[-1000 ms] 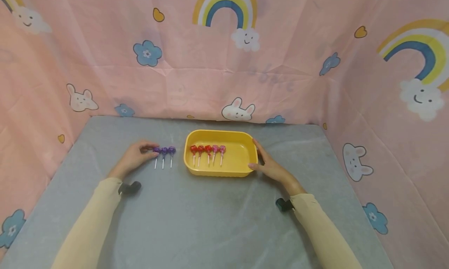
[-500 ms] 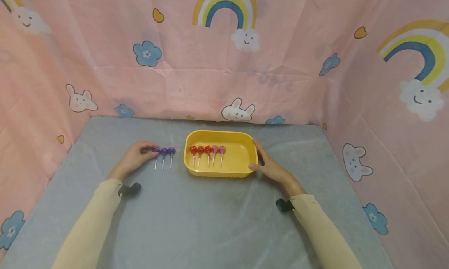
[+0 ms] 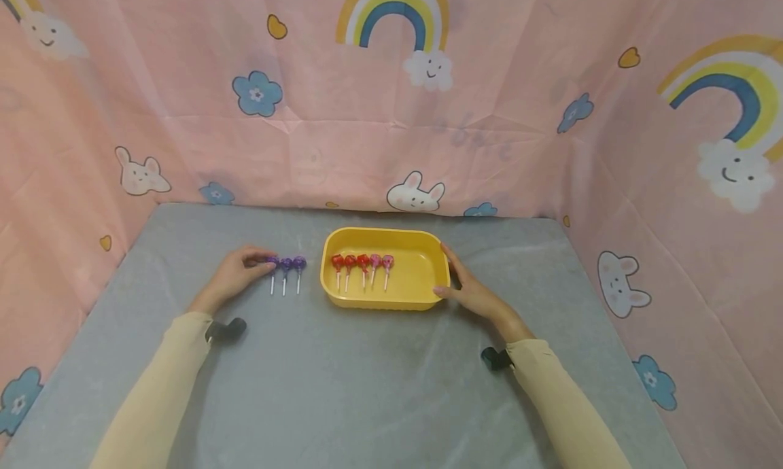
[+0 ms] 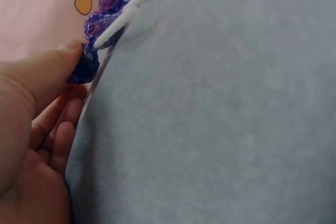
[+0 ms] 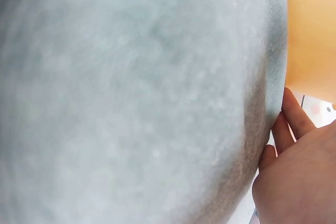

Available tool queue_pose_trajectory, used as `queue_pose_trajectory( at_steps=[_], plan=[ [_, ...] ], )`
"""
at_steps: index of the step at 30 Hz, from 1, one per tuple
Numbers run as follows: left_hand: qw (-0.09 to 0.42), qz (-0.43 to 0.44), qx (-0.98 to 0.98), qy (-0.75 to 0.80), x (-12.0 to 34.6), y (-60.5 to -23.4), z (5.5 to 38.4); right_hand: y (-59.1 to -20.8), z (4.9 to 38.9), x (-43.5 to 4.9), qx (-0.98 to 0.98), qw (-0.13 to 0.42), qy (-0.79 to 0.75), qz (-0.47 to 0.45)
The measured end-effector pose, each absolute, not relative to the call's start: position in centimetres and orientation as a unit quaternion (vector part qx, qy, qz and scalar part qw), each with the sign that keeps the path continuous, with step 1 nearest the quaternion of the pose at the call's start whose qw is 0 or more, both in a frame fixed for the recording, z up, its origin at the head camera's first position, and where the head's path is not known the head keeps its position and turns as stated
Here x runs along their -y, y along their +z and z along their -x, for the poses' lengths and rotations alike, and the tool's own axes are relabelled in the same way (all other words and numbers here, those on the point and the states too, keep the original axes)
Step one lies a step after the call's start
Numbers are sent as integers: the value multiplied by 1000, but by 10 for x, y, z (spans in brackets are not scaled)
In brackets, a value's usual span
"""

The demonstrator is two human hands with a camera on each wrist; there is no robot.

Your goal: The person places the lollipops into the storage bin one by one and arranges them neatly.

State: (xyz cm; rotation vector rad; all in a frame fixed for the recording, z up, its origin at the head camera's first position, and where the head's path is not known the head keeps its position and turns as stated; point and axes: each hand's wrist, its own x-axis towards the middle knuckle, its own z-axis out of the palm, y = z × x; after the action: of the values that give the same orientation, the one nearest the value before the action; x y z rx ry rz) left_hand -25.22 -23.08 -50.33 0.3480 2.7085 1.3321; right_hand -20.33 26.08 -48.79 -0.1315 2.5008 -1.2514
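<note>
Three purple-wrapped lollipops stand in a row on the grey table, left of a yellow plastic tub (image 3: 422, 268). My left hand (image 3: 235, 275) pinches the head of the leftmost purple lollipop (image 4: 85, 66) between thumb and fingers; the fingertips partly hide it. Beside it lie the middle purple lollipop (image 3: 285, 265) and the right purple lollipop (image 3: 299, 262), white sticks toward me. At the tub's right end, my right hand (image 3: 477, 296) holds the wall, thumb at the near corner and fingers at the far side. Inside the tub are three red lollipops (image 3: 350, 261) and two pink lollipops (image 3: 388, 261).
The grey cloth-covered table (image 3: 367, 387) spreads in front of and around the tub. Pink printed fabric (image 3: 342, 143) hangs behind it and along both sides. A dark wrist camera (image 3: 228, 329) sits on the left wrist, and another dark wrist camera (image 3: 495, 357) on the right.
</note>
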Motion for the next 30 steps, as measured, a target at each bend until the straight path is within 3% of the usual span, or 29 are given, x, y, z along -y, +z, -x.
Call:
queue_pose_trajectory(
  at_steps=[30],
  plan=[
    [77,-106,-880,456,232,-485,254,-491,205,-263,-878,168,-445,58]
  ],
)
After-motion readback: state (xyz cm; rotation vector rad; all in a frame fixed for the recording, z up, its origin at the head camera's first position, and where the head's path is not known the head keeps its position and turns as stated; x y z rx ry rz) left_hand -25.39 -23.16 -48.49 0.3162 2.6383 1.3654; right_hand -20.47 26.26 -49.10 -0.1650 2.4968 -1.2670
